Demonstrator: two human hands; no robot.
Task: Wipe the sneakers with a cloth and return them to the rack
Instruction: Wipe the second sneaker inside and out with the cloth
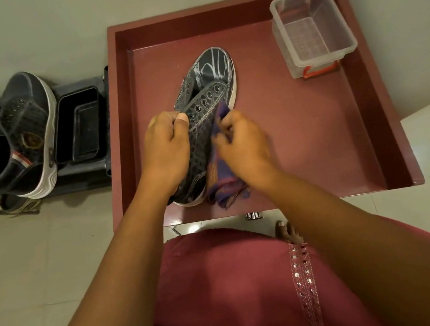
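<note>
Dark sneaker [206, 88] lying on the maroon tray-topped table [312, 129], toe pointing away, white sole edge turned to the right. Left hand [165, 152] curled round the upper near the eyelets, thumb pressed on the lace flap, holding the shoe steady. Right hand [241, 143] bunched tight round a purple-and-orange cloth [224, 178] — cloth pressed against the right side of the sneaker, its loose end trailing down onto the table by the heel. Clear plastic box [312, 29] with a red latch standing in the far right corner of the table, well apart from the shoe. Off to the left, just beside the table, a black shoe rack [79, 125] carrying the second sneaker [25, 126] — same dark upper, white sole, toe also pointing away. Another pair of shoes partly visible below it, too cut off to tell more. Pale tiled floor [58, 263] underneath, maroon garment [223, 283] filling the lower middle.
</note>
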